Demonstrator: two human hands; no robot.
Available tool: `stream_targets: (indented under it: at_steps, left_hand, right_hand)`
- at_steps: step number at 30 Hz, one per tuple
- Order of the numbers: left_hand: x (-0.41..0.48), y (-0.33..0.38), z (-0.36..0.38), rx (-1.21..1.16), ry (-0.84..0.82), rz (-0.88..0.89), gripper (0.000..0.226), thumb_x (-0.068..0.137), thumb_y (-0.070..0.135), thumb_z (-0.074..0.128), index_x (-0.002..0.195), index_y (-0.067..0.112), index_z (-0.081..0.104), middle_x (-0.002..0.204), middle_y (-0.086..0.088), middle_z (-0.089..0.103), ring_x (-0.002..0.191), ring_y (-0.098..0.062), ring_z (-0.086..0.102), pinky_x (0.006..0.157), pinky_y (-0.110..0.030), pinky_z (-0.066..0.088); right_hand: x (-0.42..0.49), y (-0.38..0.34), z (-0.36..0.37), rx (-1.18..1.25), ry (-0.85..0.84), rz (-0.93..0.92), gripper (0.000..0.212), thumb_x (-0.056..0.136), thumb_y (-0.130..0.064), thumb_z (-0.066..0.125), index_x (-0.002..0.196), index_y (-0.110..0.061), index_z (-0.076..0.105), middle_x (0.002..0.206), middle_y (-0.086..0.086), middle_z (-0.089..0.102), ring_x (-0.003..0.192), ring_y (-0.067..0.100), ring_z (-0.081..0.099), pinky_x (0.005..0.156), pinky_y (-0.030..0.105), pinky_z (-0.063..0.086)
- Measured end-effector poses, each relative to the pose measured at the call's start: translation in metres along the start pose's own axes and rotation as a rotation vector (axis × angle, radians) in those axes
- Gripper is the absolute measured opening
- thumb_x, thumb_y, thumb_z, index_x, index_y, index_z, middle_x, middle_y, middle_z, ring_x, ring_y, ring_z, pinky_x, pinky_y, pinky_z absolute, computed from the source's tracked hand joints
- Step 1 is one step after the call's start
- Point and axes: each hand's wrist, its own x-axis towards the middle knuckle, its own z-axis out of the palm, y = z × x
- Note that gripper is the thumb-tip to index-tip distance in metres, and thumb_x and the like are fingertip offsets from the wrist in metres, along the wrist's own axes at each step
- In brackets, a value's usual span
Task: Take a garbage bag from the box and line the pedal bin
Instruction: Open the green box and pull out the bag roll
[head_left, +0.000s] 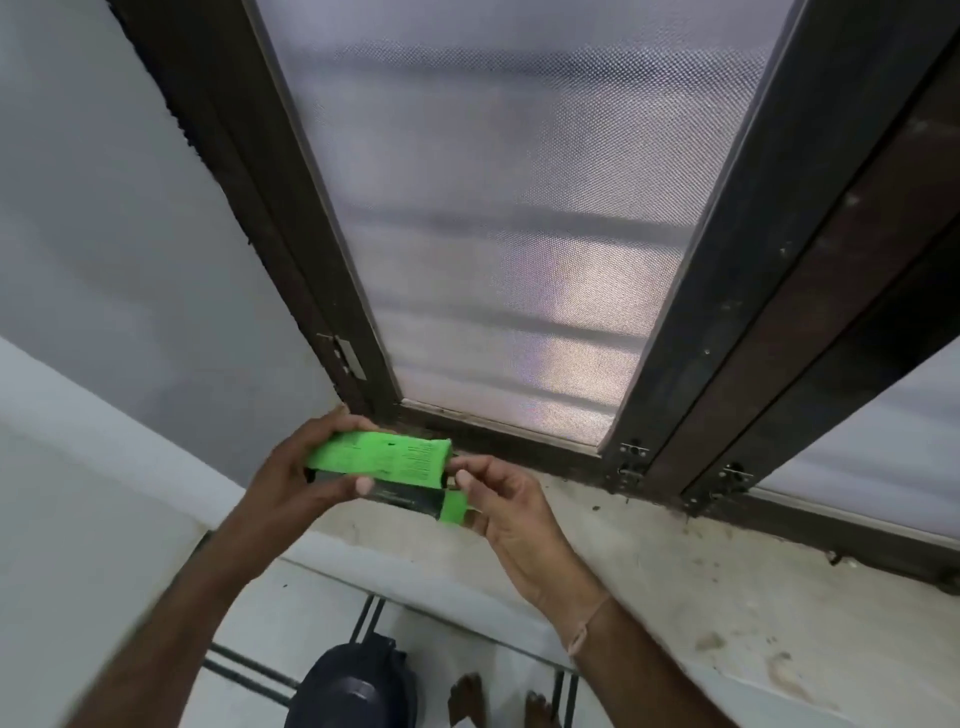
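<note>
1. Head view, backdrop: mesh window screen (509, 234) in a dark frame (727, 291), grey wall (130, 208) to the left, and a dusty stone sill (649, 561) under it.
2. Floor: tiled. The dark pedal bin (353, 686) stands below the sill's front edge with its lid down. Bare feet (467, 696) are just beside it.
3. Box (379, 460): green, long and lying level. It is held in the air over the left end of the sill and rests on nothing.
4. Left hand (291, 467): grips the box's left half, thumb on the near face and fingers curled over the far side.
5. Right hand (504, 504): thumb and forefinger are pinched together at the box's right end. The green end flap (456, 506) is folded out just below them. I cannot tell what is between the tips, flap edge or bag.
6. Dark band (405, 496) along the box's near lower side: probably the bag roll, but blur means I can't confirm.
7. Step, my read: opening the end to get the first bag out. No bag is free yet and the bin is not lined.
8. Doing it well:
   - Keep the left grip firm but don't crush the box, or the roll will jam.
   - Fold the flap fully clear.
   - Pinch only the outer bag edge and pull straight along the box's axis.
   - Tear at the perforation so one bag comes, not a string.
</note>
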Motion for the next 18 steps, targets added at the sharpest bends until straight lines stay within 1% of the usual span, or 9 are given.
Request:
stream_targets:
  at_steps: [2, 4, 5, 8, 9, 11, 13, 16, 18]
  left_hand:
    - [-0.005, -0.009, -0.002, -0.107, -0.020, -0.034, 0.041, 0.078, 0.009, 0.084, 0.109, 0.033, 0.073, 0.117, 0.007, 0.071, 0.108, -0.005, 0.063, 0.083, -0.016, 0.054]
    - [-0.007, -0.018, -0.003, -0.155, -0.011, -0.061, 0.046, 0.084, -0.005, 0.075, 0.110, 0.033, 0.072, 0.115, 0.008, 0.072, 0.105, -0.005, 0.065, 0.081, -0.013, 0.053]
    - [-0.007, -0.022, -0.005, -0.177, -0.008, -0.070, 0.046, 0.084, -0.004, 0.077, 0.111, 0.032, 0.071, 0.116, 0.009, 0.072, 0.107, -0.007, 0.065, 0.082, -0.014, 0.053]
    - [-0.007, -0.026, -0.010, -0.216, -0.025, -0.083, 0.042, 0.075, 0.025, 0.078, 0.115, 0.031, 0.069, 0.125, 0.003, 0.070, 0.114, -0.014, 0.064, 0.087, -0.019, 0.053]
    - [-0.007, -0.027, -0.012, -0.223, -0.030, -0.081, 0.044, 0.073, 0.029, 0.077, 0.116, 0.030, 0.069, 0.129, 0.001, 0.068, 0.118, -0.017, 0.063, 0.089, -0.022, 0.053]
    - [-0.006, -0.026, -0.013, -0.251, -0.045, -0.065, 0.046, 0.073, 0.028, 0.077, 0.117, 0.029, 0.068, 0.138, -0.004, 0.065, 0.126, -0.024, 0.060, 0.097, -0.034, 0.050]
    - [-0.006, -0.025, -0.013, -0.285, -0.074, -0.040, 0.045, 0.074, 0.026, 0.076, 0.118, 0.027, 0.067, 0.143, -0.007, 0.062, 0.131, -0.030, 0.057, 0.102, -0.045, 0.045]
    - [-0.004, -0.023, -0.011, -0.315, -0.098, -0.024, 0.044, 0.073, 0.023, 0.075, 0.116, 0.025, 0.066, 0.145, -0.007, 0.061, 0.133, -0.030, 0.057, 0.101, -0.045, 0.044]
    - [-0.002, -0.023, -0.010, -0.323, -0.107, -0.024, 0.044, 0.073, 0.022, 0.074, 0.116, 0.025, 0.065, 0.146, -0.006, 0.061, 0.135, -0.030, 0.056, 0.102, -0.046, 0.043]
  right_hand:
    - [-0.001, -0.005, 0.005, -0.110, -0.013, -0.024, 0.022, 0.096, 0.005, 0.063, 0.116, 0.003, 0.072, 0.104, 0.010, 0.077, 0.083, 0.017, 0.074, 0.071, 0.028, 0.061]
    - [-0.001, -0.009, 0.011, -0.205, -0.031, -0.061, 0.027, 0.094, 0.008, 0.065, 0.119, 0.001, 0.073, 0.101, 0.009, 0.076, 0.072, 0.015, 0.074, 0.066, 0.025, 0.061]
    - [0.000, -0.010, 0.015, -0.270, -0.039, -0.093, 0.028, 0.093, 0.009, 0.067, 0.118, -0.002, 0.074, 0.101, 0.008, 0.075, 0.069, 0.011, 0.072, 0.064, 0.025, 0.061]
    - [0.003, -0.015, 0.018, -0.570, -0.019, -0.229, 0.029, 0.086, 0.003, 0.077, 0.113, -0.007, 0.079, 0.103, 0.008, 0.069, 0.072, 0.002, 0.063, 0.065, 0.023, 0.059]
    - [0.005, -0.017, 0.017, -0.659, -0.003, -0.280, 0.027, 0.084, -0.002, 0.081, 0.110, -0.010, 0.080, 0.103, 0.007, 0.068, 0.074, 0.003, 0.063, 0.066, 0.022, 0.057]
    - [0.006, -0.023, 0.017, -0.775, 0.023, -0.374, 0.024, 0.080, -0.014, 0.087, 0.103, -0.013, 0.082, 0.101, 0.000, 0.066, 0.078, 0.005, 0.064, 0.067, 0.022, 0.054]
    - [0.006, -0.030, 0.018, -0.841, 0.022, -0.433, 0.024, 0.078, -0.024, 0.086, 0.101, -0.015, 0.084, 0.100, -0.007, 0.065, 0.081, 0.007, 0.065, 0.069, 0.029, 0.056]
    - [0.005, -0.041, 0.020, -0.939, 0.008, -0.472, 0.018, 0.081, -0.027, 0.081, 0.097, -0.019, 0.084, 0.100, -0.010, 0.063, 0.091, 0.011, 0.066, 0.076, 0.041, 0.059]
    - [0.003, -0.046, 0.020, -1.016, -0.002, -0.480, 0.013, 0.083, -0.028, 0.079, 0.094, -0.021, 0.083, 0.103, -0.013, 0.061, 0.094, 0.010, 0.065, 0.075, 0.035, 0.057]
